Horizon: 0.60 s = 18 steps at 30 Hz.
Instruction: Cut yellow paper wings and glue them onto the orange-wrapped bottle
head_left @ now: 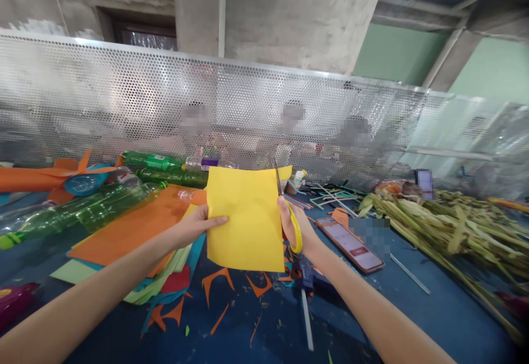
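Note:
A sheet of yellow paper (pixel 246 218) is held up in front of me above the table. My left hand (pixel 197 225) pinches its left edge, thumb lying on the near face. At the right edge, my right hand (pixel 295 223) grips yellow-handled scissors (pixel 296 232). Their blades point upward at the sheet's upper right, where a narrow yellow strip (pixel 285 172) sticks out beyond the blades. Part of the right hand's fingers are hidden behind the paper. Orange paper scraps (pixel 217 282) lie on the table below the sheet.
On the left are green plastic bottles (pixel 111 204) and stacked orange paper (pixel 132 226). A blue glue gun (pixel 305 276) with a white stick lies below my right hand. Rightward are a phone (pixel 351 244) and dried corn husks (pixel 446 226). A perforated metal screen (pixel 256 99) stands behind.

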Each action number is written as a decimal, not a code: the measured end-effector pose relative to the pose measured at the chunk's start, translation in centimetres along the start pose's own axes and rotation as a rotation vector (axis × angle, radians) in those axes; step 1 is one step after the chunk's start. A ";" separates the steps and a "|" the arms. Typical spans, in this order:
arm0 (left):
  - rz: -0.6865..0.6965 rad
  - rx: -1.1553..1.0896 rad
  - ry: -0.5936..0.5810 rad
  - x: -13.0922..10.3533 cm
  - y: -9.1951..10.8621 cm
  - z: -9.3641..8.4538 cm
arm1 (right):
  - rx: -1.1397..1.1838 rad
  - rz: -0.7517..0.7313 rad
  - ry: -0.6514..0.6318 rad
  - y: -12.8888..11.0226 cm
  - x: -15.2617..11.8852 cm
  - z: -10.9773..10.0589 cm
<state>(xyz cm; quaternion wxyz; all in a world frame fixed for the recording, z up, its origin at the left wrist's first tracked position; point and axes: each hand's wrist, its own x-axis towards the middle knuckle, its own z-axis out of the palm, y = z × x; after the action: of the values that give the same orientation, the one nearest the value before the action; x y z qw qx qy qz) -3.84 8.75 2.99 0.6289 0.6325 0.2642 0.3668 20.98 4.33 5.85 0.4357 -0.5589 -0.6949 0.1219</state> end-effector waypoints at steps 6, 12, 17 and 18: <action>-0.005 0.009 0.015 0.0 -0.1 0.0 | 0.057 -0.001 0.006 0.0 0.0 0.1; -0.009 0.011 0.029 0.2 -0.6 -0.5 | 0.143 0.088 -0.011 0.4 0.1 0.5; -0.049 0.016 0.061 0.3 -0.7 -1.2 | 0.228 0.270 -0.052 0.9 0.2 1.2; -0.049 0.025 0.076 0.4 -0.6 -1.5 | 0.247 0.305 -0.063 1.0 0.3 1.3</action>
<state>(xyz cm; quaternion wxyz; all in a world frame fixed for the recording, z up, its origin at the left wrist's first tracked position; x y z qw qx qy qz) -4.73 9.97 2.38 0.6192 0.6193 0.3080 0.3718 20.69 5.33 4.63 0.4558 -0.5958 -0.5951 0.2883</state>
